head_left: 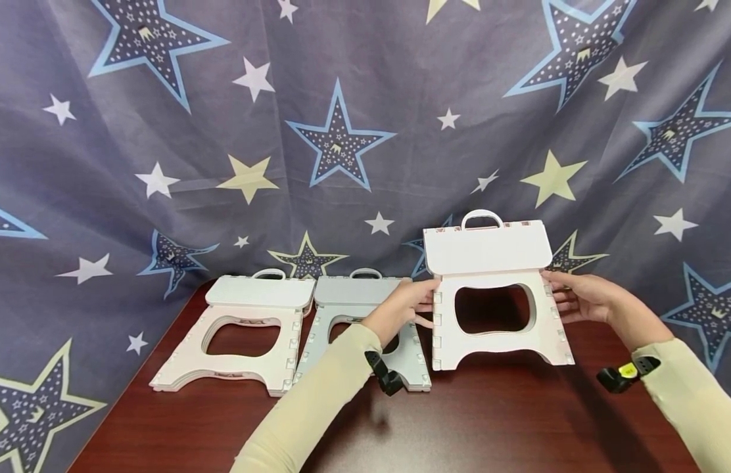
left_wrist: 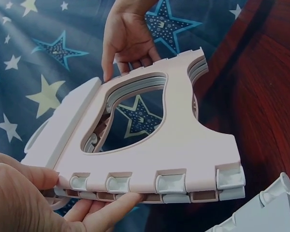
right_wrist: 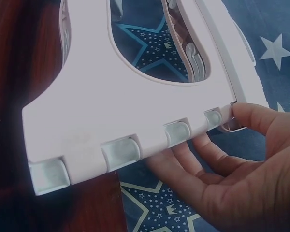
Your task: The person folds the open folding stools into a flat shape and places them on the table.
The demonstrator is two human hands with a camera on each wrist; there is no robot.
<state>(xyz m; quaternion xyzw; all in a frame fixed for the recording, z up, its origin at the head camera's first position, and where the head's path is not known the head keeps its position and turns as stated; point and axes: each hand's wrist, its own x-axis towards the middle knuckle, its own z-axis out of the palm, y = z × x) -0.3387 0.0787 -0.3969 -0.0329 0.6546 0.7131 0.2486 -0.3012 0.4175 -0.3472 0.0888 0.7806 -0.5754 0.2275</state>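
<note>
In the head view a folded pale pink and white step stool (head_left: 490, 247) stands nearly upright at the right, appearing lifted off the table. My left hand (head_left: 403, 305) grips its left edge and my right hand (head_left: 587, 299) grips its right edge. The left wrist view shows the left thumb on the front face and fingers (left_wrist: 111, 212) beneath the hinged edge. From the right wrist, the right hand (right_wrist: 232, 179) pinches the opposite edge near the seat panel. A folded grey-blue step stool (head_left: 359, 292) lies behind my left forearm, partly hidden by it.
Another folded pale pink step stool (head_left: 256, 293) lies at the left, beside the grey-blue one. All are over a dark red wooden table (head_left: 460, 420). A grey-blue curtain with stars (head_left: 413, 157) hangs right behind the table.
</note>
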